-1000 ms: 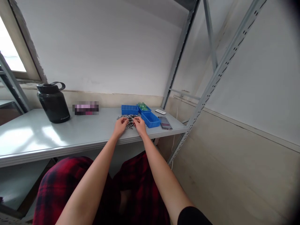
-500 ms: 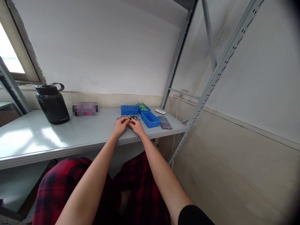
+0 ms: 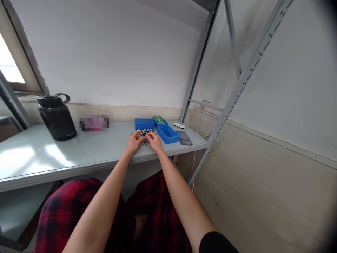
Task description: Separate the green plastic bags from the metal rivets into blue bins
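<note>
A pile of small metallic and dark slender pieces [image 3: 143, 133] lies on the grey-white tabletop [image 3: 105, 147]. My left hand [image 3: 134, 141] is at the pile's left side, its thumb and fingers curled inward. From the right, my right hand [image 3: 153, 141] reaches over the pile with its fingers pinched. The fingertips of both hands come close together above the pieces. Whatever they pinch is too small to make out. Just right of my right hand stands a blue bin [image 3: 168, 135], which looks nearly bare inside.
Behind the pile are a second blue bin [image 3: 144, 123] and one holding green pieces [image 3: 159, 120]. A white flat object [image 3: 179, 125] and a blurred item [image 3: 184, 137] lie at right. A dark bottle [image 3: 57, 117] stands left. A metal shelf post [image 3: 218, 130] borders the table's right end.
My hands have parted slightly at the fingertips, showing more of the pile between them. The view has shifted a little; the bins and bottle stay in place.
</note>
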`<state>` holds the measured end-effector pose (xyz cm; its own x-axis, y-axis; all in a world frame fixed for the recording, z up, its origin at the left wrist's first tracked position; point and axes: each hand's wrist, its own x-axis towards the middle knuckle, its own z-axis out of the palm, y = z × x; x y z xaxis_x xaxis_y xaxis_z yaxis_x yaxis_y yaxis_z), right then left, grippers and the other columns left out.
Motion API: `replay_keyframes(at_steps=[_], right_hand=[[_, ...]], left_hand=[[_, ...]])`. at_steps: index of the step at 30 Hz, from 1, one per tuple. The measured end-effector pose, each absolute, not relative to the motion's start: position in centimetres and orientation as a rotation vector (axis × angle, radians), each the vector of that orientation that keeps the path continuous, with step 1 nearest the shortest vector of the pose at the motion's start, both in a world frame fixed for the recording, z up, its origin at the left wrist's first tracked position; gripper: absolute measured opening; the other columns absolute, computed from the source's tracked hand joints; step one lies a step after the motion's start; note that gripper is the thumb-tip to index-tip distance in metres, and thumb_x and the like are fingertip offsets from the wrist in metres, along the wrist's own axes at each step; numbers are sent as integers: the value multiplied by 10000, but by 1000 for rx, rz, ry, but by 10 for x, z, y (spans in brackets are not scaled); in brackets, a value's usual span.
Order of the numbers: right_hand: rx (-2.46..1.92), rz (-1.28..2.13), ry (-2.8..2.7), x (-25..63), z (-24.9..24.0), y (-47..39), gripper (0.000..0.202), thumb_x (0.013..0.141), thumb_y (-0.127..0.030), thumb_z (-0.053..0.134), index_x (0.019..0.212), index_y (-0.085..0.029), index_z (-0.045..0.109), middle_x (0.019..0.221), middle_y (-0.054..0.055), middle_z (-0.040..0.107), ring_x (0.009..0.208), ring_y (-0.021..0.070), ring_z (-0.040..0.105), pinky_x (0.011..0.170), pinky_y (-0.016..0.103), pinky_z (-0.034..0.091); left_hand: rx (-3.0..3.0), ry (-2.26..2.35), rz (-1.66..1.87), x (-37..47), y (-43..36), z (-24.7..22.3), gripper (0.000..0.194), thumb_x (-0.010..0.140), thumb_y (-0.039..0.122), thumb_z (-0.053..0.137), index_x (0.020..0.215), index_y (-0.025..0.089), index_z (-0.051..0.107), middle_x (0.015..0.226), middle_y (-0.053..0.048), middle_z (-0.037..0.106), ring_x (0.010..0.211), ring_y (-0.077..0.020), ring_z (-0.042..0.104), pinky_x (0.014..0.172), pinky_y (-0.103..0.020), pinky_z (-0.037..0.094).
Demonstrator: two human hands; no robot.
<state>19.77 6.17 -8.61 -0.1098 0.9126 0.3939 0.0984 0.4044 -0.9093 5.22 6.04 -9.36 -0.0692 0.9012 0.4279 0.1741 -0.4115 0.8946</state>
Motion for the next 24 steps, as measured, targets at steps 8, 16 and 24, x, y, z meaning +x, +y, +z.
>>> replay_keyframes(at_steps=[8, 16, 24], right_hand=[[-938, 849, -1512, 198, -88, 64, 212, 844, -407, 549, 873, -207, 612, 805, 30, 653, 780, 177, 622, 738, 301, 504], [-934, 873, -1495, 198, -89, 65, 177, 831, -341, 528, 918, -211, 611, 854, 28, 647, 769, 163, 606, 733, 292, 501], [-966, 935, -1371, 198, -87, 65, 138, 815, -290, 505, 890, -211, 590, 850, 19, 639, 720, 149, 590, 662, 264, 478]], left_hand=[[1564, 1195, 1544, 54, 51, -84, 193, 697, 333, 698, 808, 176, 712, 861, -94, 752, 857, -258, 689, 807, -370, 527], [1533, 1218, 1545, 54, 51, -83, 220, 694, 350, 701, 821, 174, 736, 862, -92, 757, 862, -259, 679, 798, -369, 522], [1532, 1231, 1580, 53, 53, -85, 213, 704, 349, 692, 807, 169, 742, 864, -97, 762, 856, -256, 677, 805, -364, 519]])
